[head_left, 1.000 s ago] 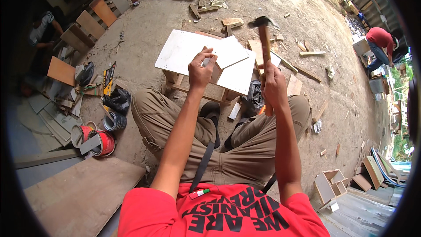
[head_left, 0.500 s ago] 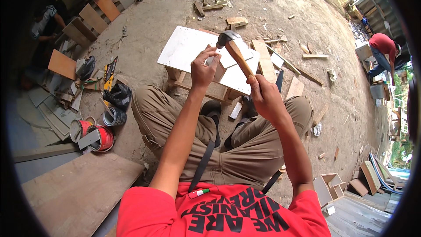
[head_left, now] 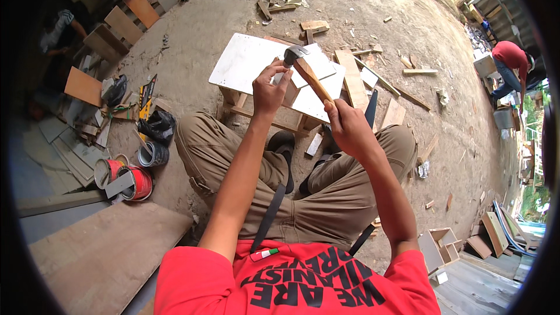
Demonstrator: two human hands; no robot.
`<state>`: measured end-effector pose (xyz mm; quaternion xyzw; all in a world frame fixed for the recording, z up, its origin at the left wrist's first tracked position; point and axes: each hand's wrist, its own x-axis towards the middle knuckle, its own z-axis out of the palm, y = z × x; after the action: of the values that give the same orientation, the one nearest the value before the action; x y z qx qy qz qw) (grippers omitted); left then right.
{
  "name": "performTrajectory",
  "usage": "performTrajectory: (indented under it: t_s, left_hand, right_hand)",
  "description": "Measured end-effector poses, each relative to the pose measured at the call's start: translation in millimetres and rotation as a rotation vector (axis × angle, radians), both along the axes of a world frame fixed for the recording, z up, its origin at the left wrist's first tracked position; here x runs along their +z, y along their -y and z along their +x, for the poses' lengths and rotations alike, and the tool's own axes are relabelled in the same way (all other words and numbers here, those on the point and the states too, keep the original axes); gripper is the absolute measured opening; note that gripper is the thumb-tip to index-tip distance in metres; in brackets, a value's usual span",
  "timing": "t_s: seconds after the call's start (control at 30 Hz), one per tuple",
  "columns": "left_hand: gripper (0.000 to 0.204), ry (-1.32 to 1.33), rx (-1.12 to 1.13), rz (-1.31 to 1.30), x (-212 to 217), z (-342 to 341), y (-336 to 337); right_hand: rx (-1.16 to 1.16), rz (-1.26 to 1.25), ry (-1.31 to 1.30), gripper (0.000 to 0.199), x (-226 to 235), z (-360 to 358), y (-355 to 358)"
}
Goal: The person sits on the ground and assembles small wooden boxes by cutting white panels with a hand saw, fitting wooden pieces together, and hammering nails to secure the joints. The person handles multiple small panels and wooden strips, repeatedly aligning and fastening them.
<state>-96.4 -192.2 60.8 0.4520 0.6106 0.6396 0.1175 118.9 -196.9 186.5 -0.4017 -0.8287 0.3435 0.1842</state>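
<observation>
A hammer [head_left: 314, 79] with a wooden handle and a dark metal head is gripped near the handle's end by my right hand [head_left: 351, 126]. Its head is right at the fingertips of my left hand [head_left: 269, 90], which is closed in a pinch. Those fingers hold a thin nail, now mostly hidden by the hammer head. Beneath both hands is a low wooden stand topped with white boards [head_left: 240, 63]; a smaller white piece [head_left: 319, 60] lies across its right part. The blade of a handsaw [head_left: 371, 109] shows beside my right knee.
Wooden planks [head_left: 352, 80] lie right of the stand, and scraps dot the dirt floor. At left stand red buckets [head_left: 140, 185], a grey bucket [head_left: 155, 154] and a black plastic bag [head_left: 157, 126]. One person [head_left: 509, 61] bends at far right; another [head_left: 57, 30] is at far left.
The hammer head has come down slightly to the left, onto the nail at my left fingertips. My right hand has shifted a little with it; my left hand stays nearly still.
</observation>
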Motion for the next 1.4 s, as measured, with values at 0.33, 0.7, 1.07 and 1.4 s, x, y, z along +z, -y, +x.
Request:
performTrajectory:
  t_s: [0.33, 0.7, 1.07, 1.4]
  left_hand:
    - [0.012, -0.001, 0.0, -0.008, 3, 2, 2]
    - [0.013, 0.011, -0.011, 0.021, 2, 4, 1]
    - [0.012, 0.015, -0.001, 0.011, 1, 4, 3]
    - [0.015, -0.017, 0.002, 0.009, -3, 8, 6]
  right_hand:
    - [-0.028, 0.001, 0.0, 0.035, 1, -2, 3]
    - [-0.069, -0.009, -0.046, 0.035, -5, -1, 7]
    - [-0.379, -0.147, -0.269, 0.042, -36, -13, -10]
    - [-0.782, -0.262, -0.666, 0.07, -100, -44, -73]
